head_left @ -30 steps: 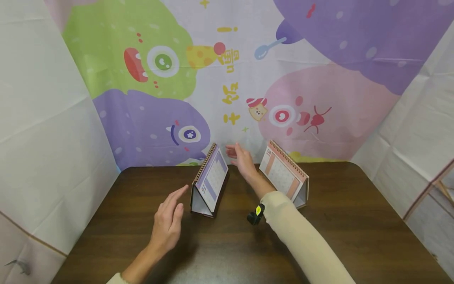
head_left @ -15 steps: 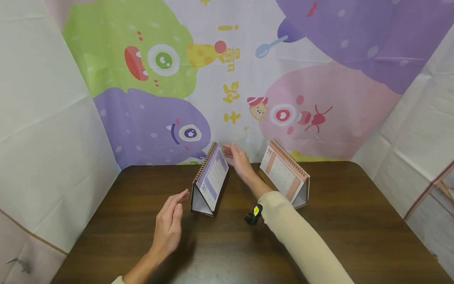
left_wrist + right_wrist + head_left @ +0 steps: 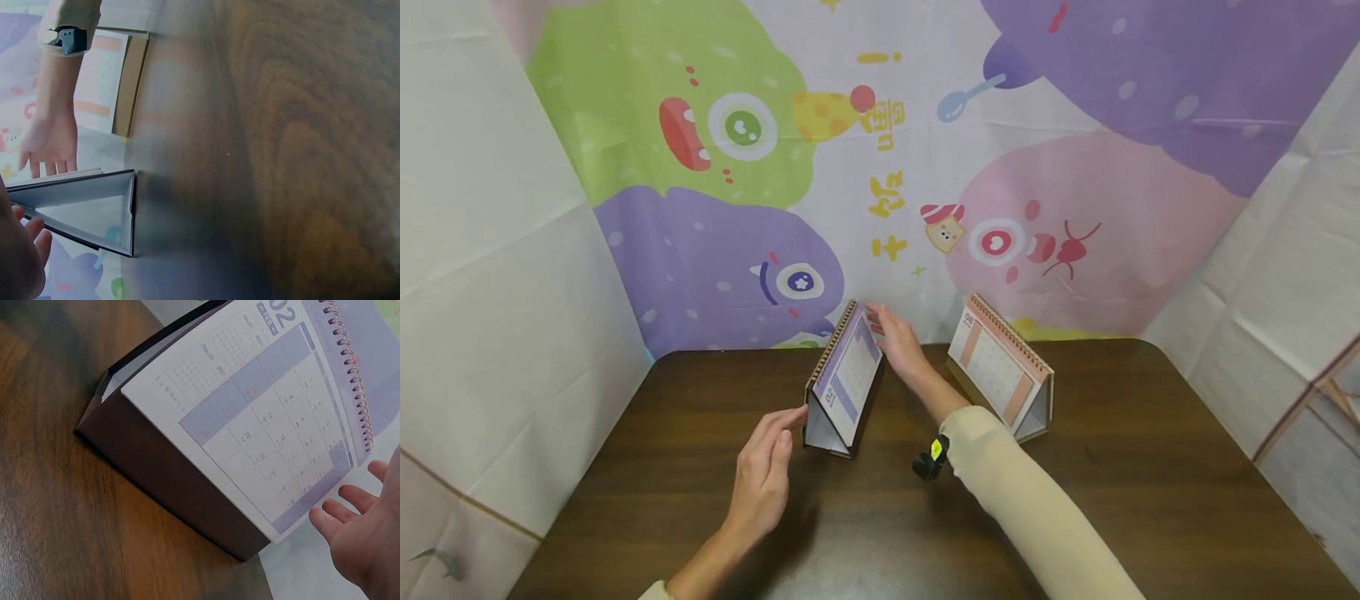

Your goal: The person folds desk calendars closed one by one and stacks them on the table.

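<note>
A purple spiral-bound desk calendar (image 3: 852, 379) stands like a tent on the table, its "02" page facing right. At its near end is my left hand (image 3: 762, 482), fingers extended and the fingertips at the calendar's left edge. In the left wrist view those fingers (image 3: 44, 244) overlap the calendar's open triangular end (image 3: 94, 206); firm contact cannot be told. My right hand (image 3: 898, 343) is by the far end, palm toward the page. The right wrist view has its spread fingers (image 3: 357, 499) beside the page corner, seemingly just apart from it.
A pink desk calendar (image 3: 996, 367) marked "08" stands to the right, partly behind my right forearm. The brown wooden table (image 3: 1120, 500) backs onto a cartoon-printed cloth (image 3: 887, 50), with white cloth at both sides (image 3: 490, 250). A small black device (image 3: 930, 458) sits on my right wrist.
My right hand has shifted left toward the purple calendar's far end. My left fingertips have lowered and come up to its near left edge. Both calendars stay where they were.
</note>
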A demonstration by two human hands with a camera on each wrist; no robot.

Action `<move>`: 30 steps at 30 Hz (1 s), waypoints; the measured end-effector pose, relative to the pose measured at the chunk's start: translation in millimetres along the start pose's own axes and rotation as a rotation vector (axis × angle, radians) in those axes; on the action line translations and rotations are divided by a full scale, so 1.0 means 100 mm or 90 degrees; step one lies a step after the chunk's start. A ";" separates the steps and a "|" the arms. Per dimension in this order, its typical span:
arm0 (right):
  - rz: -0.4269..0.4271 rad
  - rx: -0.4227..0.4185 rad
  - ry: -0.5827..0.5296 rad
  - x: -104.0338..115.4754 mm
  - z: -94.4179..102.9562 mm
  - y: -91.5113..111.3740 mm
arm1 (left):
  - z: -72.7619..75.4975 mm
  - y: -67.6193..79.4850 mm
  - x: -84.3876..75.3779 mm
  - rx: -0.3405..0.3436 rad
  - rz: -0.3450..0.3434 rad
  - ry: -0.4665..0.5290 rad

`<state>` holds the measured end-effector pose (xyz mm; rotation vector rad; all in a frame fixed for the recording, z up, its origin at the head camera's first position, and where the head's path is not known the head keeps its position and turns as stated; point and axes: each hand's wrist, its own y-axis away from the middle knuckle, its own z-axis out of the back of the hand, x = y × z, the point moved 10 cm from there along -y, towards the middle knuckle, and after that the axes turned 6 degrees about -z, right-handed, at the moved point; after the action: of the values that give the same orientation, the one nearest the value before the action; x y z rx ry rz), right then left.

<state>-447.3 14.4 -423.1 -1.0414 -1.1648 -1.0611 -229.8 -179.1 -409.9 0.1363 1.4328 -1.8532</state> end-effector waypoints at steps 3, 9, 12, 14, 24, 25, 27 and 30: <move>0.019 -0.005 0.032 0.04 -0.03 0.01 | -0.02 -0.01 0.01 0.004 -0.003 0.000; 0.063 -0.023 0.090 0.09 -0.05 0.03 | -0.02 -0.02 0.03 0.002 -0.003 0.002; 0.064 -0.022 0.082 0.08 -0.06 0.03 | -0.02 -0.02 0.04 0.002 -0.003 0.001; 0.060 -0.024 0.075 0.07 -0.06 0.03 | -0.02 -0.02 0.04 0.001 -0.004 0.000; 0.035 -0.022 0.032 0.01 -0.06 0.02 | -0.01 -0.04 0.08 0.002 0.007 -0.012; 0.034 -0.020 0.028 0.01 -0.07 0.02 | -0.01 -0.04 0.08 0.002 0.010 -0.016; 0.033 -0.017 0.025 0.00 -0.07 0.02 | 0.00 -0.04 0.09 0.002 0.012 -0.022; 0.032 -0.013 0.021 0.01 -0.08 0.03 | 0.01 -0.03 0.10 0.001 0.017 -0.035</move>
<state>-443.0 7.3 -423.5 -1.0598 -1.0977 -1.0498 -238.2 -184.3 -412.5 0.1032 1.3849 -1.8234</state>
